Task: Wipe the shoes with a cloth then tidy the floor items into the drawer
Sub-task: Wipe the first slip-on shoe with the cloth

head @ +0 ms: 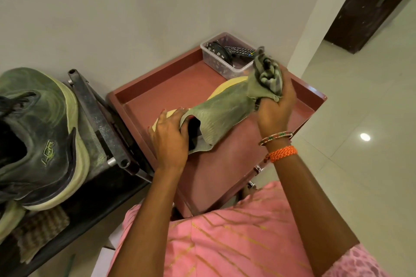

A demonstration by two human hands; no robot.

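Left hand [171,135] grips my shoe [216,108] (heel end); right hand [275,105] clutches the cloth [267,74] at its toe, farther along the drawer [157,81].

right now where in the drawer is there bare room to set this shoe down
Bare floor shows in the drawer at its back-left corner, between the wall-side rim and the clear plastic box, and along the near front edge. The middle is crowded by the shoe, cloth and both hands.

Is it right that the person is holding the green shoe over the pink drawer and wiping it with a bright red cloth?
Not quite. The cloth is grey-green, not red, as the head view shows. The right hand grips it against the green shoe, which the left hand holds over the pink drawer.
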